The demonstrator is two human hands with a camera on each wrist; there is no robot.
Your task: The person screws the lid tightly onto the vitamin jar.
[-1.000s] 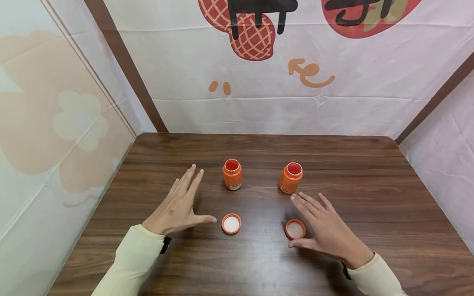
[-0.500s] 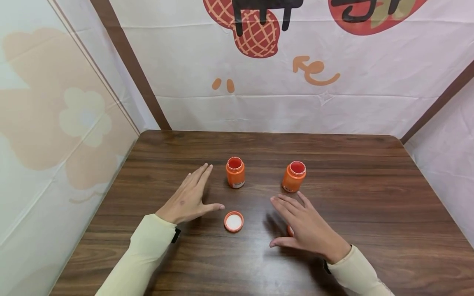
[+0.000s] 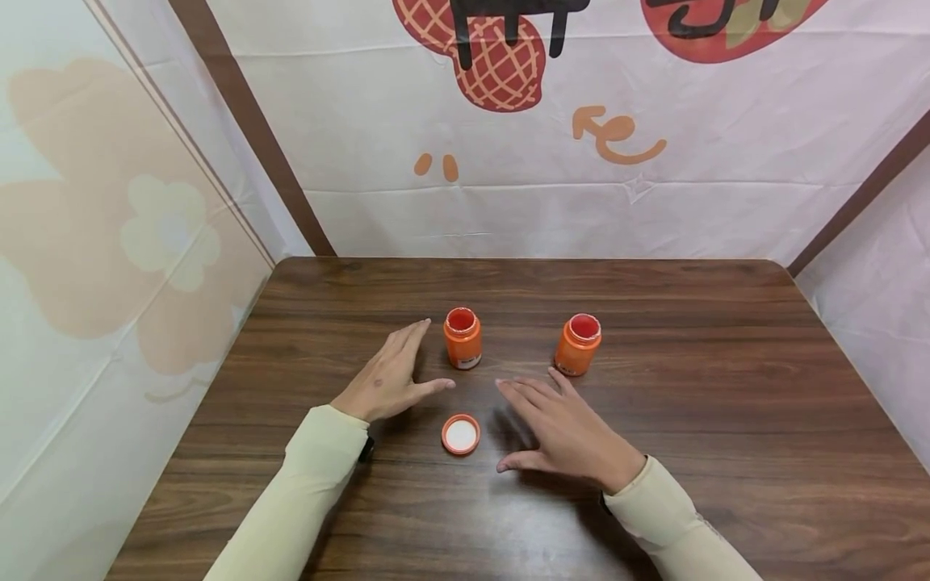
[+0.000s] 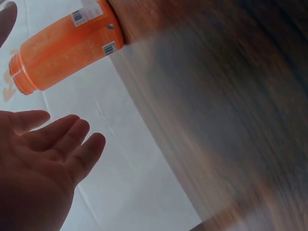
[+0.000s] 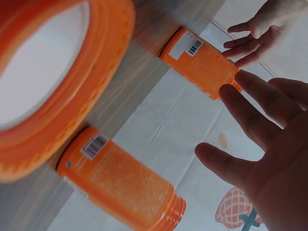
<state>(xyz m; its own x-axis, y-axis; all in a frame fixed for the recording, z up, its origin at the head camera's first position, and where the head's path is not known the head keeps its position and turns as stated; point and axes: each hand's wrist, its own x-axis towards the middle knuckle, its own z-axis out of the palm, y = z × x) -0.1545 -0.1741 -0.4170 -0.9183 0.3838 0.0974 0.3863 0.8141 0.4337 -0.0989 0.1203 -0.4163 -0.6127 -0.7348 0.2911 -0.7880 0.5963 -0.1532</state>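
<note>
Left hand (image 3: 395, 378): I've got the fingers (image 3: 416, 336) and thumb well apart, just left of the left jar (image 3: 463, 347).
Right hand (image 3: 563, 432): thumb and fingers apart here too, on the near side of the right jar (image 3: 576, 353).
Jars: both orange and uncapped, red inside, standing farther back.
Lid (image 3: 461, 435): white inside up on the worktop (image 3: 726, 403), between my hands, nearer than the left jar.
Right wrist feed: an orange close-up lid (image 5: 110, 62) looms at left; can't tell if it's the same one.
Backdrop (image 3: 726, 145): pale printed cloth, far side.
</note>
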